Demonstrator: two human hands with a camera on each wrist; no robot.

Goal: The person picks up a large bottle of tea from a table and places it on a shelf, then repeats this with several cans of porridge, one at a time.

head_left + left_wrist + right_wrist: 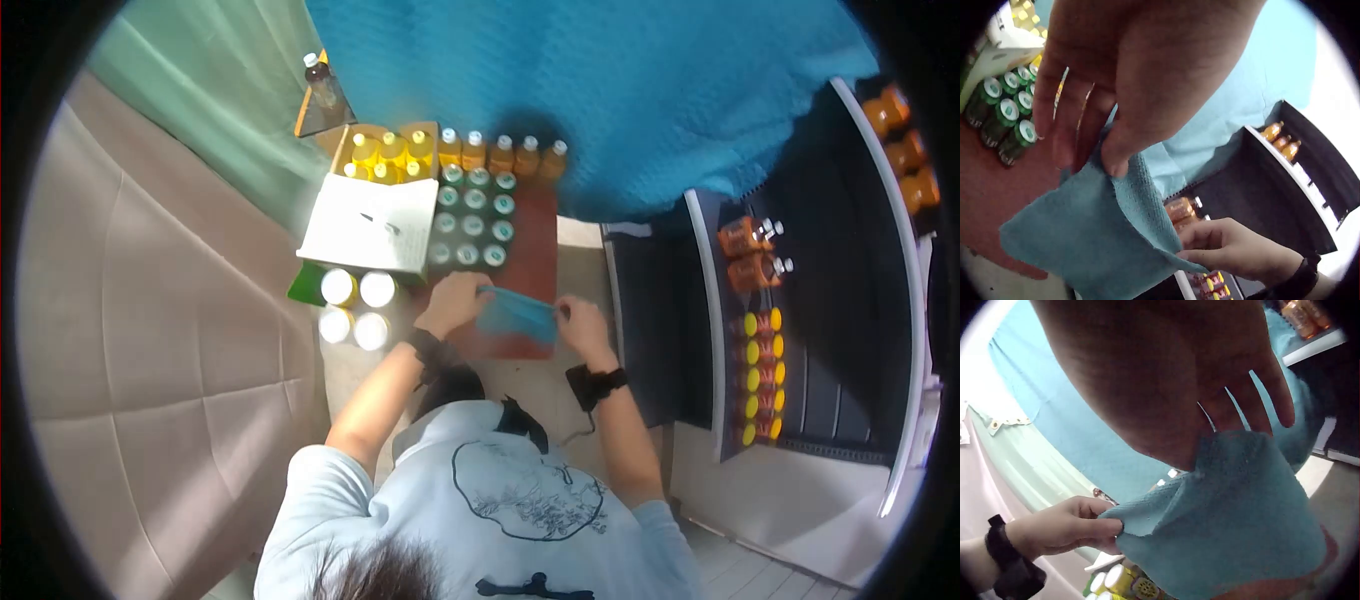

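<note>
A blue-green cloth is stretched between my two hands, over the front of the reddish-brown table. My left hand pinches one end of it between thumb and fingers. At the other end, my right hand pinches the opposite corner. In the left wrist view the cloth hangs down in a fold below the left thumb. The right wrist view shows the cloth drooping between both hands, its upper edge doubled over. Several green cans stand just beyond the left hand.
An open carton holds yellow bottles at the back left, beside a row of amber bottles. White-topped cans stand left of my left hand. To the right are black shelves with orange bottles and yellow-capped bottles.
</note>
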